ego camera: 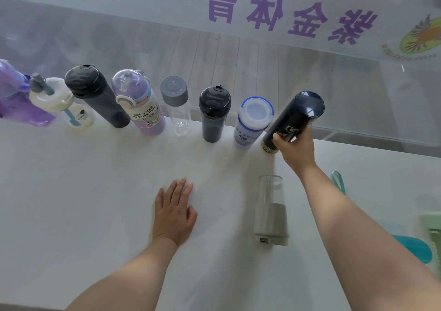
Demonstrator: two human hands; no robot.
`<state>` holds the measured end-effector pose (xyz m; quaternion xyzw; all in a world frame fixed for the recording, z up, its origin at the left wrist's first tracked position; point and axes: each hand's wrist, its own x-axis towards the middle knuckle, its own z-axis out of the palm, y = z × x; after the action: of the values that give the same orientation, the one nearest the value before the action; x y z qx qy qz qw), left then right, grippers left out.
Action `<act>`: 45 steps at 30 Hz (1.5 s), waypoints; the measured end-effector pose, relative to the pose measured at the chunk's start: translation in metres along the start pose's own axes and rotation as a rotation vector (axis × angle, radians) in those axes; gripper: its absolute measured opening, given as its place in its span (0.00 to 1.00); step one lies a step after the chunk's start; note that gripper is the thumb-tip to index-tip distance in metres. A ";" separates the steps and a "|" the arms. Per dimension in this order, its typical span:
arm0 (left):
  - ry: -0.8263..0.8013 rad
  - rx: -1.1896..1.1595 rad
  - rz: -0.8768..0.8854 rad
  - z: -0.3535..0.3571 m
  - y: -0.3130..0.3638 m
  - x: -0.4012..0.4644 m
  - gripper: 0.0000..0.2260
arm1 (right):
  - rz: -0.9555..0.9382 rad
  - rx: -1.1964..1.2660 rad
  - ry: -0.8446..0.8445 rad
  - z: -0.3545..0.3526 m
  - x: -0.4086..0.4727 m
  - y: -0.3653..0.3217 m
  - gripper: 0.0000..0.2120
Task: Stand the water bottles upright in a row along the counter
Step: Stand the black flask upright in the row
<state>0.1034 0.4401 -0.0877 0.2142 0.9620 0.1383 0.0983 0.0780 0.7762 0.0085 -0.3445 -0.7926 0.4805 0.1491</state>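
Note:
Several bottles stand upright in a row along the far edge of the white counter [95, 203]: a purple one [14, 100], a cream one with a straw lid [59, 103], a tall dark grey one [95, 96], a lilac printed one [140, 105], a clear one with a grey cap [176, 103], a short dark one [213, 115] and a white one with a blue rim [253, 122]. My right hand [296, 148] grips a navy flask [298, 117] at the row's right end, its base on the counter. My left hand [174, 213] lies flat and open on the counter.
A clear bottle with a grey sleeve [270, 210] lies on its side near my right forearm. A teal bottle [412, 248] with a loop strap and a pale green object [432, 229] sit at the right edge. A glass panel [238, 55] with purple lettering rises behind the row.

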 end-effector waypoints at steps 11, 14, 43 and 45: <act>-0.006 -0.015 0.008 -0.001 0.000 0.001 0.27 | 0.015 -0.030 -0.117 -0.012 0.010 0.011 0.29; -0.015 -0.013 0.013 -0.001 0.000 0.002 0.27 | 0.035 0.000 -0.120 -0.009 -0.001 0.019 0.31; -0.048 -0.091 0.024 -0.004 -0.006 -0.001 0.31 | -0.700 -0.774 -0.516 -0.005 -0.154 0.036 0.41; -0.046 -0.109 0.024 -0.006 -0.007 -0.001 0.31 | -0.723 -0.913 -0.611 -0.010 -0.161 0.041 0.44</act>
<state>0.0999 0.4321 -0.0846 0.2230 0.9479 0.1866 0.1304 0.2158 0.6844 -0.0061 0.0671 -0.9893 0.0917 -0.0918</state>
